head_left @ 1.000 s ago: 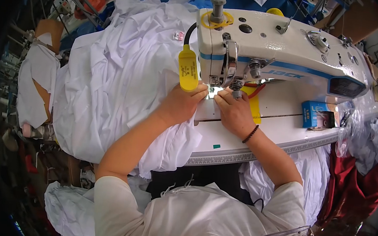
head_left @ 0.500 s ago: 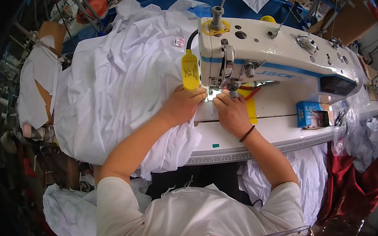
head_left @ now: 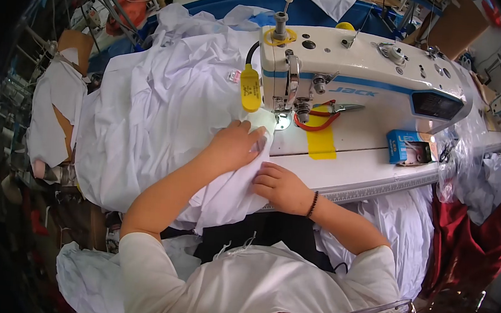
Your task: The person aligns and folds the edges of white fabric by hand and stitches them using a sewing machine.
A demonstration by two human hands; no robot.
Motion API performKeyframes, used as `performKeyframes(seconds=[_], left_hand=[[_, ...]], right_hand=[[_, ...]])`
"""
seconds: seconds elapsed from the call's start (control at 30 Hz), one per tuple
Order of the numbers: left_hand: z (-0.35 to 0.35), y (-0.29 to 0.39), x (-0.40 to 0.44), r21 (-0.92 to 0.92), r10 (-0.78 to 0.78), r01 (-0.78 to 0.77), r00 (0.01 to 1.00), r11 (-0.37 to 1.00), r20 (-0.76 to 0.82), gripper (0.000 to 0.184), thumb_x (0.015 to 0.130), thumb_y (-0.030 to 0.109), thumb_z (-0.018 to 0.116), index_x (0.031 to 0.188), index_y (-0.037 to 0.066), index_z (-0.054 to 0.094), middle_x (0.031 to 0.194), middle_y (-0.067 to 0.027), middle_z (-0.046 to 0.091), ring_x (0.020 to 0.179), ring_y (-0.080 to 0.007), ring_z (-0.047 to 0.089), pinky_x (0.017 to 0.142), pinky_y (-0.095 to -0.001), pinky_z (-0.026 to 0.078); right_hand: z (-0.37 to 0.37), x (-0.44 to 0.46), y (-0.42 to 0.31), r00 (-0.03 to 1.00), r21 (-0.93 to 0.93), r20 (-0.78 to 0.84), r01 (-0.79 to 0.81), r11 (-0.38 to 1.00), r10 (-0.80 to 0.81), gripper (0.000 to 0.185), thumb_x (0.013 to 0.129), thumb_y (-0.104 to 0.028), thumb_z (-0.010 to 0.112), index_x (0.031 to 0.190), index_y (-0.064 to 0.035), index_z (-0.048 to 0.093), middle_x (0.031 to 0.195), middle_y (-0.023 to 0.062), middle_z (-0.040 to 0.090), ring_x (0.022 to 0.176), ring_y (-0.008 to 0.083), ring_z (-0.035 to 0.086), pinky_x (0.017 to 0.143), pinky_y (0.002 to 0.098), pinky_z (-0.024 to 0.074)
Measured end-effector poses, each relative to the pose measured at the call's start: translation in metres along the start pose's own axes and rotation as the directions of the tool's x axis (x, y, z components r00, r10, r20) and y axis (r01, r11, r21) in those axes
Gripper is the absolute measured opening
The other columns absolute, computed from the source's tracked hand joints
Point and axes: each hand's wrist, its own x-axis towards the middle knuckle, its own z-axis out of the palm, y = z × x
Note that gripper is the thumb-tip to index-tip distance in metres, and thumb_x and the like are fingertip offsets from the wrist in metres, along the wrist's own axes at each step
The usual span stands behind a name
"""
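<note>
A large white cloth (head_left: 165,113) lies bunched over the left part of the sewing table, its right edge running down from the needle area. My left hand (head_left: 233,147) is closed on that cloth near its right edge, just left of and in front of the presser foot. Lower down, beside the table's front edge, my right hand (head_left: 283,188) has its fingers curled over the same edge; the thumb is hidden. Behind both hands stands the white sewing machine (head_left: 364,77), its lamp lighting the needle plate (head_left: 283,122).
Red-handled scissors (head_left: 325,118) lie on the machine bed by a yellow strip (head_left: 321,145). To the right is a small blue box (head_left: 409,148). A yellow tag-shaped piece (head_left: 250,89) hangs at the machine head. More white cloth (head_left: 396,229) and red cloth (head_left: 478,242) hang at the right.
Both hands have left the needle area and come toward me, the right one farther, down to the cloth's front edge. The scissors and yellow strip are now more visible.
</note>
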Motion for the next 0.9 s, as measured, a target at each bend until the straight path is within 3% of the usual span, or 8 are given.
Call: performKeyframes(seconds=[0.2, 0.27, 0.4, 0.47, 0.67, 0.73, 0.87, 0.9], left_hand=[[0.016, 0.043, -0.011, -0.046, -0.103, 0.1, 0.991, 0.994, -0.088, 0.05, 0.074, 0.022, 0.071, 0.12, 0.009, 0.055, 0.103, -0.0105, 0.057, 0.097, -0.0299, 0.057, 0.077, -0.041, 0.051], [0.023, 0.038, -0.015, -0.097, -0.071, 0.047, 0.964, 0.994, -0.257, 0.048, 0.071, 0.019, 0.072, 0.115, 0.009, 0.057, 0.106, -0.0084, 0.058, 0.101, -0.028, 0.057, 0.083, -0.0402, 0.049], [0.018, 0.036, -0.036, -0.074, 0.044, -0.07, 0.952, 0.995, -0.302, 0.044, 0.068, 0.018, 0.073, 0.109, 0.008, 0.06, 0.11, -0.0074, 0.058, 0.103, -0.027, 0.057, 0.088, -0.0375, 0.047], [0.019, 0.041, -0.044, -0.153, -0.072, 0.044, 0.98, 0.987, -0.185, 0.04, 0.07, 0.02, 0.071, 0.107, 0.009, 0.061, 0.114, -0.0084, 0.056, 0.11, -0.0275, 0.052, 0.092, -0.047, 0.042], [0.048, 0.032, -0.039, 0.21, -0.038, 0.071, 0.987, 0.975, -0.156, 0.046, 0.073, 0.021, 0.065, 0.118, 0.01, 0.059, 0.133, -0.0096, 0.048, 0.128, -0.0333, 0.039, 0.099, -0.0645, 0.031], [0.02, 0.002, -0.042, 0.012, -0.212, 0.214, 0.974, 0.977, -0.078, 0.05, 0.075, 0.02, 0.064, 0.123, 0.015, 0.056, 0.135, -0.0074, 0.047, 0.131, -0.0343, 0.037, 0.104, -0.0632, 0.025], [-0.009, -0.048, -0.054, 0.071, -0.22, 0.218, 0.975, 0.973, 0.026, 0.049, 0.076, 0.019, 0.062, 0.125, 0.017, 0.056, 0.137, -0.0096, 0.047, 0.134, -0.0322, 0.036, 0.107, -0.061, 0.022], [-0.011, -0.038, -0.054, 0.136, -0.233, 0.232, 0.972, 0.963, -0.013, 0.048, 0.075, 0.012, 0.061, 0.123, 0.013, 0.056, 0.136, -0.0109, 0.049, 0.129, -0.0317, 0.042, 0.106, -0.0558, 0.03]], right_hand=[[-0.044, -0.057, -0.014, 0.956, 0.203, -0.073, -0.264, 0.943, 0.283, 0.038, 0.062, 0.006, 0.059, 0.098, -0.0039, 0.062, 0.104, 0.0096, 0.061, 0.106, 0.0315, 0.056, 0.095, 0.0394, 0.0464], [-0.048, -0.059, -0.024, 0.943, 0.039, -0.167, -0.285, 0.958, 0.287, 0.038, 0.062, 0.006, 0.059, 0.1, -0.0025, 0.062, 0.103, 0.0107, 0.061, 0.101, 0.0318, 0.057, 0.091, 0.0394, 0.0473], [-0.049, -0.061, -0.049, 0.906, 0.099, -0.197, -0.362, 0.927, 0.375, 0.035, 0.068, 0.004, 0.062, 0.102, -0.0026, 0.06, 0.102, 0.013, 0.06, 0.094, 0.0316, 0.058, 0.081, 0.0391, 0.0494], [-0.045, -0.056, -0.068, 0.727, 0.273, -0.063, -0.646, 0.713, 0.683, 0.033, 0.073, 0.002, 0.066, 0.105, -0.0031, 0.058, 0.104, 0.0148, 0.059, 0.095, 0.03, 0.059, 0.078, 0.036, 0.0507], [-0.003, -0.043, -0.05, 0.646, 0.564, -0.283, -0.485, 0.668, 0.708, 0.026, 0.078, 0.005, 0.063, 0.101, -0.0037, 0.054, 0.084, 0.0041, 0.048, 0.061, 0.014, 0.047, 0.056, 0.0242, 0.0419], [-0.001, -0.055, -0.036, 0.559, 0.876, 0.022, -0.41, 0.253, 0.829, 0.02, 0.081, 0.007, 0.058, 0.097, -0.0031, 0.053, 0.082, 0.0004, 0.047, 0.063, 0.0077, 0.046, 0.056, 0.021, 0.0406], [-0.028, -0.035, -0.021, 0.674, 0.677, 0.09, -0.582, 0.451, 0.733, 0.013, 0.079, 0.004, 0.059, 0.09, -0.0027, 0.057, 0.084, 0.0068, 0.054, 0.068, 0.0161, 0.056, 0.063, 0.0283, 0.0469], [-0.035, -0.028, -0.015, 0.717, 0.545, -0.036, -0.57, 0.615, 0.696, 0.017, 0.079, 0.003, 0.058, 0.094, -0.0035, 0.058, 0.088, 0.0091, 0.057, 0.073, 0.021, 0.06, 0.065, 0.0311, 0.0492]])
